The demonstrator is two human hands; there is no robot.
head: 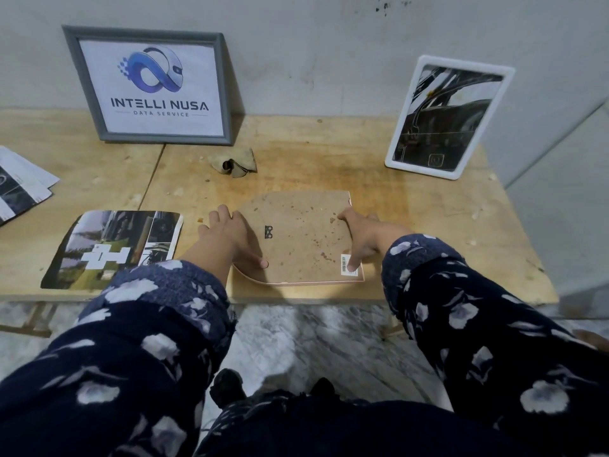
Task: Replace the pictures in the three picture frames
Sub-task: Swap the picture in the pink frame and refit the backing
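— Where's the pink frame (298,239)?
— Face down between both hands, backing board up.
— And the fingers?
— Left hand (230,234) and right hand (362,237) press flat on it, fingers straight, gripping nothing.

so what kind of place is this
Likely a plain workroom or home workspace, not a shop: a rough, stained plywood table against a bare marked wall, over a marble-patterned floor.

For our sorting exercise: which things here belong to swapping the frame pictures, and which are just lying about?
Belong: face-down pink frame under left hand and right hand; grey frame; white frame; loose photo; prints.
Lying about: crumpled cloth.
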